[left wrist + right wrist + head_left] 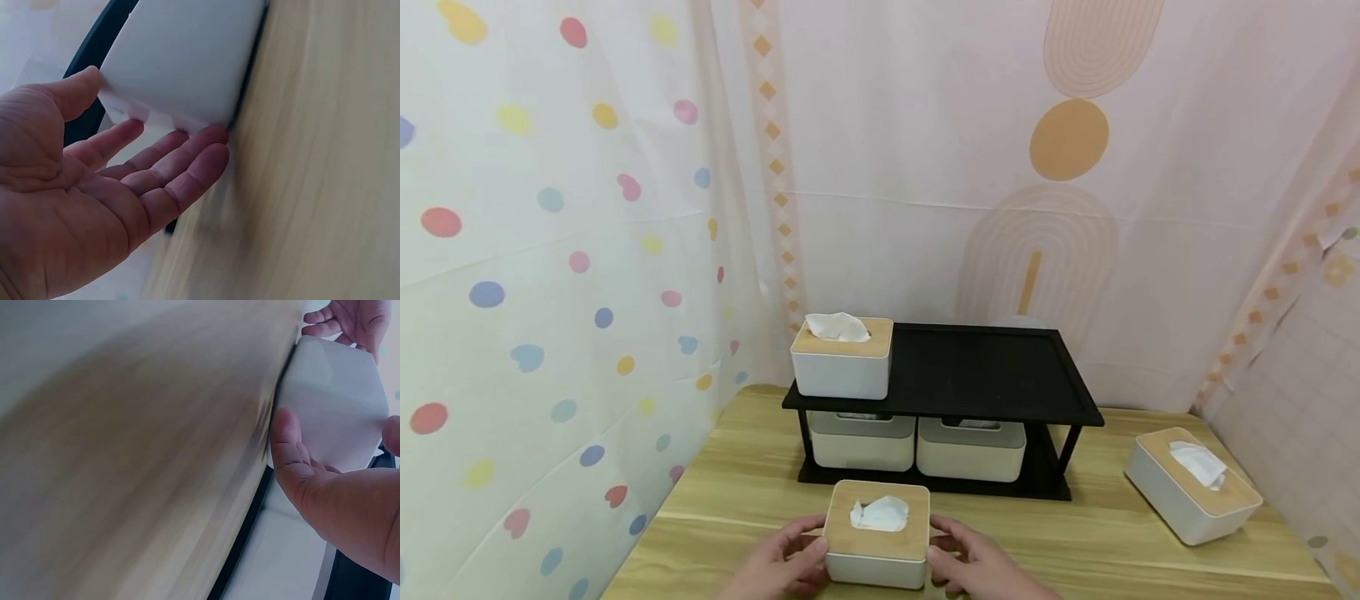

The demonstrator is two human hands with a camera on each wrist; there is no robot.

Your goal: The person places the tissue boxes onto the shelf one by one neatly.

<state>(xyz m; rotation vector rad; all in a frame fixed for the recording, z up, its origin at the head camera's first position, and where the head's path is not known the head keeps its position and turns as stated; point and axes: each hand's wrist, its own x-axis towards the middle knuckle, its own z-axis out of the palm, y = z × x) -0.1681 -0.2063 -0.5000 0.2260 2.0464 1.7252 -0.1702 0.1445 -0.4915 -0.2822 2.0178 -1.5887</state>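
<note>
A white tissue box (874,572) with a wooden lid and a tissue poking out of its slot is held between both hands, in front of the black shelf. My left hand (784,557) grips its left side, thumb at the near corner. In the left wrist view, those fingertips meet the white side of the box (187,56). On the right side, my right hand (981,560) holds it likewise, with the thumb near the front. The right wrist view shows its curled fingers against the box (337,400). Whether the box's base touches the table cannot be told.
Behind stands a two-tier black shelf (977,371). One tissue box (842,372) sits on its top left, and two more, a left one (863,450) and a right one (972,460), fill the lower tier. Another tissue box (1180,492) lies angled on the wooden table (722,483) at right.
</note>
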